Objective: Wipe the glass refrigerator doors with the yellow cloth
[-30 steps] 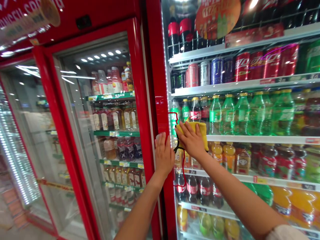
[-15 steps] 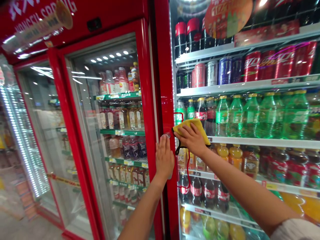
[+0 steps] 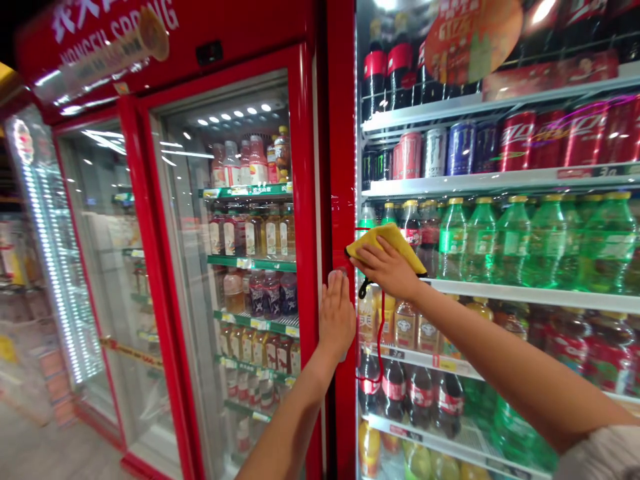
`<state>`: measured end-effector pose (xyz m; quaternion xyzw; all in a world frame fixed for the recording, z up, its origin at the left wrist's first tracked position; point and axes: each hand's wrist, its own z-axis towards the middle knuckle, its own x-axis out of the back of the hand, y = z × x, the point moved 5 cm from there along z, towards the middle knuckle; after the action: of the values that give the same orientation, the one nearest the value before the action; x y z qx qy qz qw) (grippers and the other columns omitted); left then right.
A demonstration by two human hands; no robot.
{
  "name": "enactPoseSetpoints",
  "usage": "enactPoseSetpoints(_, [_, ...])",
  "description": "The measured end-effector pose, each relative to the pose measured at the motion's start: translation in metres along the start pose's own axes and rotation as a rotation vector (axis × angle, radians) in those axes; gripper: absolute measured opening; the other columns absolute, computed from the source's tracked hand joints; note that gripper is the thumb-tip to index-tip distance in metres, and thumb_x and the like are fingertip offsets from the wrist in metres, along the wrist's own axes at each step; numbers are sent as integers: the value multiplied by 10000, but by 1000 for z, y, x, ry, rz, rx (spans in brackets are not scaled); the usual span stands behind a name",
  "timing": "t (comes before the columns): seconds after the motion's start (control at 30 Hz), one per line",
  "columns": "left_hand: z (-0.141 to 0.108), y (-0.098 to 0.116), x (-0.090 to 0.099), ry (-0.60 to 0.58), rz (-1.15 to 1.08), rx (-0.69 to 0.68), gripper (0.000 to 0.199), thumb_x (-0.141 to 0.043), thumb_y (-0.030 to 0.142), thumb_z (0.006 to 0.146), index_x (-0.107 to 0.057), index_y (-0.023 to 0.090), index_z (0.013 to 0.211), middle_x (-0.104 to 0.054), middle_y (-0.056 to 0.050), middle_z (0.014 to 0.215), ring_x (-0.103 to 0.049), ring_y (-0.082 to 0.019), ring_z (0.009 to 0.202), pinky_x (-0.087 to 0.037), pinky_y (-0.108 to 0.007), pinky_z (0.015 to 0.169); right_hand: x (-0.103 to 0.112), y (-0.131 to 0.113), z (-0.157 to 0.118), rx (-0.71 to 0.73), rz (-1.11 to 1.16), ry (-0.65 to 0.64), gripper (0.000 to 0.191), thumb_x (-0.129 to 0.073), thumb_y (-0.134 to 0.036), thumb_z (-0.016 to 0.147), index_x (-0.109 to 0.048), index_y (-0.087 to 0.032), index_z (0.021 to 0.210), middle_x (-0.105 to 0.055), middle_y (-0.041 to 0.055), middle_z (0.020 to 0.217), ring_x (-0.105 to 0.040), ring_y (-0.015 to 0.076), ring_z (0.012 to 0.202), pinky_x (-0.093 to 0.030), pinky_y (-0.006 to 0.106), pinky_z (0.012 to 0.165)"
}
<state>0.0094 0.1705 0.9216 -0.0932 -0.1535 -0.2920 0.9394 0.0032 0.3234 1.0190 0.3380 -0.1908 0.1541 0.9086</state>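
My right hand (image 3: 383, 267) presses a folded yellow cloth (image 3: 400, 240) with dark edging against the glass door (image 3: 500, 297) of the right-hand drinks fridge. Its fingers lie spread over the cloth, and a black loop hangs from the cloth's lower corner. To the left, my left hand (image 3: 339, 317) lies flat along the door handle (image 3: 338, 273) on the red door frame (image 3: 345, 413). Its fingers point up, close together and stretched out. Most of the handle is hidden under that hand; only its ends show.
A second red fridge (image 3: 303, 167) with glass doors and shelves of bottles stands at the left. Behind the right glass are cans (image 3: 460, 148), green bottles (image 3: 483, 233) and cola bottles (image 3: 393, 387). An orange round sign (image 3: 473, 40) is at the top.
The view has shifted, so the fridges sit further right in the picture. My right hand and the cloth have moved slightly up and left on the glass. My left hand stays at the handle.
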Motion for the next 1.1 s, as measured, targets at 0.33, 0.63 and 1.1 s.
enactPoseSetpoints(0.33, [4, -2, -5, 5, 79, -3, 851, -402, 55, 944, 84, 168, 1634, -294, -151, 1668, -172, -260, 1571, -281, -537, 1269, 10, 27, 64, 82, 55, -45, 366, -532, -193, 1012, -647, -358, 1319, -620, -55, 1454, -450, 242, 1454, -114, 592, 1288])
enactPoseSetpoints(0.63, [9, -4, -5, 37, 154, -19, 834, -428, 83, 947, 36, 149, 1638, -310, -161, 1663, -219, -273, 1563, -281, -543, 1267, 19, 47, 92, 264, 51, -78, 400, -542, -159, 972, -668, -382, 1279, -646, -88, 1415, -489, 224, 1421, -185, 568, 1284])
enactPoseSetpoints(1.1, [13, -5, -3, 75, 113, -4, 798, -444, 86, 956, -36, 144, 1639, -287, -189, 1669, -171, -276, 1577, -262, -564, 1265, 24, 23, 41, 350, -133, -80, 461, -472, -308, 1024, -507, -249, 1481, -526, -6, 1553, -411, 207, 1471, -108, 477, 1302])
